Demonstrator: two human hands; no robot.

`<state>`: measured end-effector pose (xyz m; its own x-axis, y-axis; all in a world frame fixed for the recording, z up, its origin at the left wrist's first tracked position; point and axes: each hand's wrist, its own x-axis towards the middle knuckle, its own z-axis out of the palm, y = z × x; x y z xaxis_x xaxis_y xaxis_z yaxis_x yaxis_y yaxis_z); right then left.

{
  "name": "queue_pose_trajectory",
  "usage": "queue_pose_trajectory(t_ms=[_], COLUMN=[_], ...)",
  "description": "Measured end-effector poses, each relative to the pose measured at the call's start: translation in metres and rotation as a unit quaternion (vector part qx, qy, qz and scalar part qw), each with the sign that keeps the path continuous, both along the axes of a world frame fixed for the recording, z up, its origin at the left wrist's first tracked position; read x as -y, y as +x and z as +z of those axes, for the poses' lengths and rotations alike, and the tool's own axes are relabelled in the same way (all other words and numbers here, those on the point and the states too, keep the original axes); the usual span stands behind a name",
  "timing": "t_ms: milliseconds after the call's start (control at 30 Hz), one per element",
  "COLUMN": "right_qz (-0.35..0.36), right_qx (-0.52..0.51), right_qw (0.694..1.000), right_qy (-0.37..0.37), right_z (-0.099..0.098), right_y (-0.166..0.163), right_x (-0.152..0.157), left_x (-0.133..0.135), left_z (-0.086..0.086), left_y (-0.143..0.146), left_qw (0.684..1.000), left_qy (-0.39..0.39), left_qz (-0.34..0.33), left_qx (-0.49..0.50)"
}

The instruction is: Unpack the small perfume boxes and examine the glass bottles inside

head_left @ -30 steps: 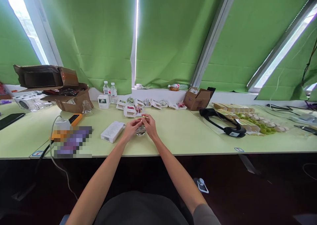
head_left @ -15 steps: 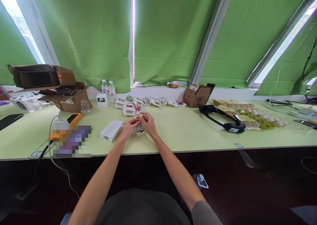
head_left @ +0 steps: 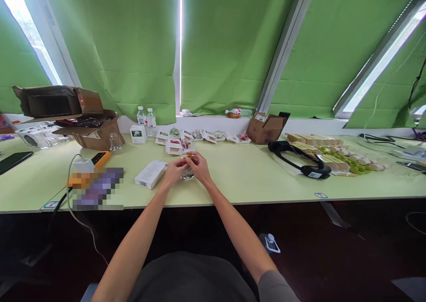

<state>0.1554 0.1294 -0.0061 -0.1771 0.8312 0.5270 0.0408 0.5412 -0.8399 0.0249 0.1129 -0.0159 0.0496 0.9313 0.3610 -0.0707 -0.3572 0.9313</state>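
Note:
My left hand [head_left: 175, 170] and my right hand [head_left: 200, 165] meet over the light green table [head_left: 246, 178], fingertips pinched together on a small gold-coloured piece [head_left: 189, 156]. Just below the fingers a small clear glass ball [head_left: 188, 174] rests on the table between the two hands. A white box [head_left: 150, 174] lies flat to the left of my left hand. Behind the hands, small open white boxes with glass ornaments [head_left: 181, 143] stand in a row.
Brown cardboard boxes [head_left: 88, 124] sit at the back left, another one [head_left: 265, 129] at the back right. Two water bottles [head_left: 146, 116] stand by the curtain. A black headset [head_left: 301, 158] and trays of green and white pieces [head_left: 346, 160] lie to the right. An orange device [head_left: 89, 169] with a cable is at left.
The hands have drawn closer together, both now pinching the small gold piece over the glass ball. The view shifted slightly.

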Motion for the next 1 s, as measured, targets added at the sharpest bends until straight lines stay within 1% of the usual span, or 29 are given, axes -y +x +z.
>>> queue_pose_trajectory(t_ms=[500, 733, 1000], right_qz=[0.021, 0.014, 0.019], right_qx=[-0.016, -0.010, -0.012], right_qw=[1.000, 1.000, 1.000], right_qy=[0.005, 0.012, 0.010], right_z=[-0.0035, -0.0072, -0.0056], right_y=[0.0011, 0.0015, 0.0021], right_x=[-0.0004, -0.0033, -0.0021], left_x=[-0.0001, -0.0010, -0.0010], left_z=[-0.0018, -0.0024, -0.0035], left_y=[0.0007, -0.0005, -0.0009], left_qw=[0.999, 0.998, 0.996], left_qy=[0.016, 0.019, 0.029], left_qz=[-0.001, 0.004, 0.015], left_qx=[-0.035, -0.063, -0.085])
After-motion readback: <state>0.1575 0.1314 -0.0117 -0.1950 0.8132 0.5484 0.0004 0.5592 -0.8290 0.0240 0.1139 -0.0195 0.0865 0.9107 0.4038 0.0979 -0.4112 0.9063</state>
